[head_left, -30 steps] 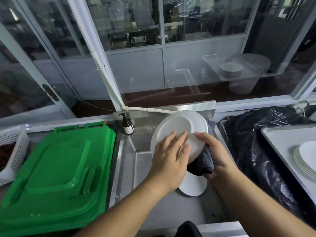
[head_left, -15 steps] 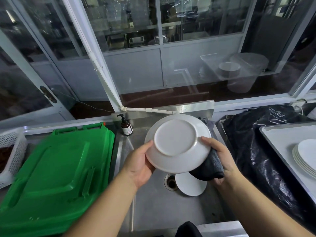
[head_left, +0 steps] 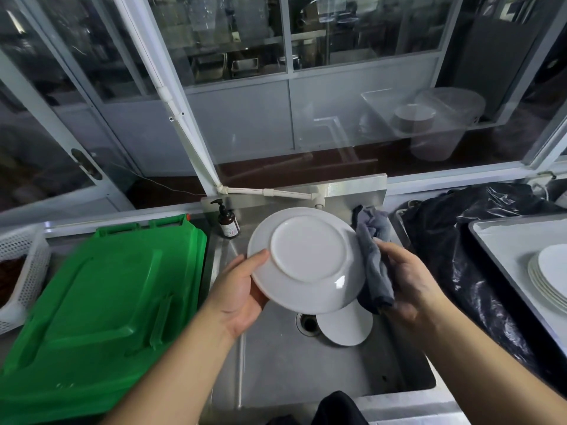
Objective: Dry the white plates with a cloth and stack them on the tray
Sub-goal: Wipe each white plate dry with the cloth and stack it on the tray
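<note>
Plate (head_left: pixel 308 259) (round, glossy) in left hand (head_left: pixel 242 294); right hand (head_left: pixel 408 280) grips cloth (head_left: pixel 372 265).

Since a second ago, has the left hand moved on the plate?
Yes. The left hand slid off the plate face to grip its left rim, shifting toward the green lid, away from the drain.

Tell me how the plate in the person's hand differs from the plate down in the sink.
The held plate is up in the air, gripped at its edge by the left hand; the sink plate lies on the basin floor beside the drain. The held plate shows its whole underside, tilted; the sink plate lies partly hidden beneath it. Both are round and white.
</note>
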The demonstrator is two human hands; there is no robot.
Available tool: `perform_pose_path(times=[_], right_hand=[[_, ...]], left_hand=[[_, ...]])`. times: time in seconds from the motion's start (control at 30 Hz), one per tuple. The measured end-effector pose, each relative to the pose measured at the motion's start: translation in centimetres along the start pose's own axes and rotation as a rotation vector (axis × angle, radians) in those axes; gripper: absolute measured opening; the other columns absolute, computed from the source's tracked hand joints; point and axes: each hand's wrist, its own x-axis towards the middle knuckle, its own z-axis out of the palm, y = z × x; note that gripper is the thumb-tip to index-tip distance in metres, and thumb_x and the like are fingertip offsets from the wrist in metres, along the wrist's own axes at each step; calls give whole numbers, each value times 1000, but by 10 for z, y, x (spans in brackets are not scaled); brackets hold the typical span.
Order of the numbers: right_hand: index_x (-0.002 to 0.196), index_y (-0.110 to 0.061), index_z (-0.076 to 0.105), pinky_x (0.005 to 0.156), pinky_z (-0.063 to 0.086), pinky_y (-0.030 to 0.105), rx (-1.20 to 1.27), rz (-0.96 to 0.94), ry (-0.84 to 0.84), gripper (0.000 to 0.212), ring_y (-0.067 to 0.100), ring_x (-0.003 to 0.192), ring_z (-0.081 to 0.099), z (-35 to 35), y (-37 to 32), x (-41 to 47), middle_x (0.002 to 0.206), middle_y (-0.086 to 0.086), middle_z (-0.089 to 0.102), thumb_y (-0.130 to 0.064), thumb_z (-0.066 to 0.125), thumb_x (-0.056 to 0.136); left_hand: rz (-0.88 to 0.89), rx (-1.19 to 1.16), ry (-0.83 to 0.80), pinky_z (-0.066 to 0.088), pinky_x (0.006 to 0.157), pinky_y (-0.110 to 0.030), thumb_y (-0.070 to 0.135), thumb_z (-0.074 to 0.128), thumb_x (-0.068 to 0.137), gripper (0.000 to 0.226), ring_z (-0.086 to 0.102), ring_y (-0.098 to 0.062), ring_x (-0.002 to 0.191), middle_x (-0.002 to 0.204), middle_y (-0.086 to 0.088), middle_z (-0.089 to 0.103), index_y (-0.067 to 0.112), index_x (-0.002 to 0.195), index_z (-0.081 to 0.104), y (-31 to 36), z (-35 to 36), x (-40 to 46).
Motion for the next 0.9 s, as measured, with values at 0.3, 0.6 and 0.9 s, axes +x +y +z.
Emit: perform_pose_path(times=[0.3,0.6,0.9], right_hand=[[123,-4,75,89,63,47,-400,-145,107,49,37,106,77,-1,-14,5,118,24,77,-30,85,82],[134,-17,73,113,50,48,-299,-95,89,59,30,124,70,6,-14,-3,130,14,75,-57,73,91],[119,-3,75,63,64,36,-263,-31,6,47,27,79,80,7,-18,-3,97,16,80,-24,82,77]], left_hand=[[18,6,-220,63,86,-44,8,72,84,36,74,-35,114,127,-26,72,7,119,79,0,3,0],[-16,-5,-231,62,94,-46,5,73,87,46,72,-36,117,131,-25,70,3,133,69,-1,11,-1],[-41,103,-213,64,88,-45,11,76,82,54,73,-35,114,127,-21,74,11,135,68,-9,12,-3]])
